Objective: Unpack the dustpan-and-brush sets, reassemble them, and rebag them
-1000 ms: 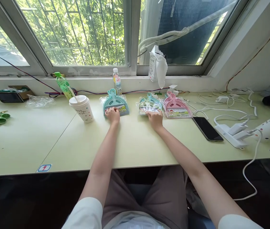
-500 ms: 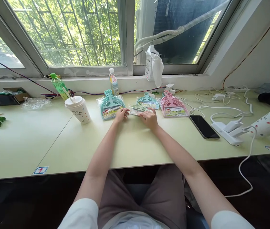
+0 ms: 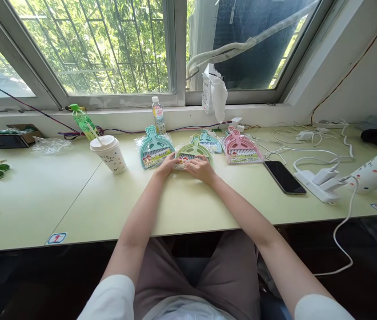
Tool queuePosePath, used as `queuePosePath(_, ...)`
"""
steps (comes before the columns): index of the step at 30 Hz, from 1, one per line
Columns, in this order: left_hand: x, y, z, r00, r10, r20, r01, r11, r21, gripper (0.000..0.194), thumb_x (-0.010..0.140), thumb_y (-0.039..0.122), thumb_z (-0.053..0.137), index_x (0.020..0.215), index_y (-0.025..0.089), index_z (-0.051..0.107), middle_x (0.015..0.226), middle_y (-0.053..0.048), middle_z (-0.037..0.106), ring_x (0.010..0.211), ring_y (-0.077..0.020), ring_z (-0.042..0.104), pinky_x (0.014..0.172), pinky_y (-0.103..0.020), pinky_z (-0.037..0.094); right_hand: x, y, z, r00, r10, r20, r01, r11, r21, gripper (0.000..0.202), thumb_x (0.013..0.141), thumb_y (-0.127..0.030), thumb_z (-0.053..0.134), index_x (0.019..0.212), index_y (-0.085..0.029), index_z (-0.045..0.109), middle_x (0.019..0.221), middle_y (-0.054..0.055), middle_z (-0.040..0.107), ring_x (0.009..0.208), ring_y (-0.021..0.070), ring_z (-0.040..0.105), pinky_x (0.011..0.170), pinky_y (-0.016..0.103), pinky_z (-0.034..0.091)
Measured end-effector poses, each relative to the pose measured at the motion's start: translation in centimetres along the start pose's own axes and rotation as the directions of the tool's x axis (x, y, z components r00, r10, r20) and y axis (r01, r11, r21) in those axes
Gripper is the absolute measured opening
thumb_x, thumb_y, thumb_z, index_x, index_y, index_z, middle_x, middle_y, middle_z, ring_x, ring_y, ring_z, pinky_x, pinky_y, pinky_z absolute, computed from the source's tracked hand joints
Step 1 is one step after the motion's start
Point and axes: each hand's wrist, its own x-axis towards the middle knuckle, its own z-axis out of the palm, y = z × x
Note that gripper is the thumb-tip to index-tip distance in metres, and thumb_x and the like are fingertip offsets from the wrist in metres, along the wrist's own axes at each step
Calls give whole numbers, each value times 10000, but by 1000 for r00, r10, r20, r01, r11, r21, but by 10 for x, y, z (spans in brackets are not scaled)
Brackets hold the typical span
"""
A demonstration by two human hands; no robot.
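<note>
Forward, left hand [image 3: 166, 165], right hand [image 3: 202, 169] on green dustpan [image 3: 195, 144].

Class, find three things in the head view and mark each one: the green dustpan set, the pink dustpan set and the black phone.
Green dustpan set [image 3: 193, 149]: head view, upper middle of its pan.
Pink dustpan set [image 3: 240, 144]: head view, middle of its pan.
Black phone [image 3: 284, 177]: head view, centre of its screen.

One head-worn camera looks forward and down over the desk [image 3: 188, 206].
</note>
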Motion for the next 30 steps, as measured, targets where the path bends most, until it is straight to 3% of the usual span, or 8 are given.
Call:
queuePosePath(4,7,-3,-4,993,86,-78,-98,981,-170,437,676,116,771,1090,167,640,867,-20,721,778,-147,686,687,-236,510,-1,1,-2,989,-48,-138,38,997,-74,285,997,-396,500,1164,-213,641,1231,101,683,1130,241,607,1017,403,372)
queuePosePath(8,8,-3,-3,978,155,-136,-189,939,-287,300,726,16,680,975,180,647,879,3,719,826,-116,679,835,-234,515,-2,-1,-9,979,30,-203,-53,992,-112,315,1016,-395,442,1129,-175,638,1219,145,657,1126,256,585,951,382,397)
queuePosePath(14,6,-4,-1,981,91,-170,-144,932,-334,354,757,-59,595,1019,179,617,899,-2,717,788,-97,678,897,-256,514,0,2,-6,967,249,-62,-256,953,-161,410,1041,-309,348,890,-160,699,875,109,740,859,222,640,796,338,367)
queuePosePath(18,3,-1,-4,980,68,-189,-134,921,-365,310,783,-52,567,991,176,591,869,-9,712,803,-111,691,934,-300,521,0,8,-3,877,481,-26,-478,863,-166,409,1021,-318,378,898,-148,729,880,129,758,798,220,662,704,319,341)
queuePosePath(22,2,1,-6,977,73,-198,-142,921,-364,305,774,-44,573,986,174,588,887,-16,709,870,-129,701,967,-321,518,0,14,-5,770,637,20,-638,770,31,388,1009,-385,412,918,-200,740,857,73,774,803,214,682,669,291,360)
queuePosePath(25,4,0,-6,973,44,-226,-123,928,-352,382,738,-74,560,1024,179,586,884,-8,704,854,-118,700,950,-292,523,2,17,-4,754,653,72,-649,724,235,306,983,-395,470,950,-226,723,820,17,779,835,204,684,697,277,401)
queuePosePath(27,5,-1,-6,968,30,-250,-118,931,-345,489,701,-94,551,1101,187,582,898,-3,698,860,-114,700,952,-275,516,3,18,-1,745,655,127,-651,671,355,253,959,-392,511,976,-224,699,805,5,776,738,179,667,688,275,423)
queuePosePath(30,7,-2,-7,963,30,-267,-123,933,-338,596,666,-96,552,1181,202,567,929,-3,692,910,-125,702,960,-274,510,5,20,5,706,659,262,-641,436,631,251,928,-424,536,1031,-214,628,814,7,764,494,111,547,565,257,425)
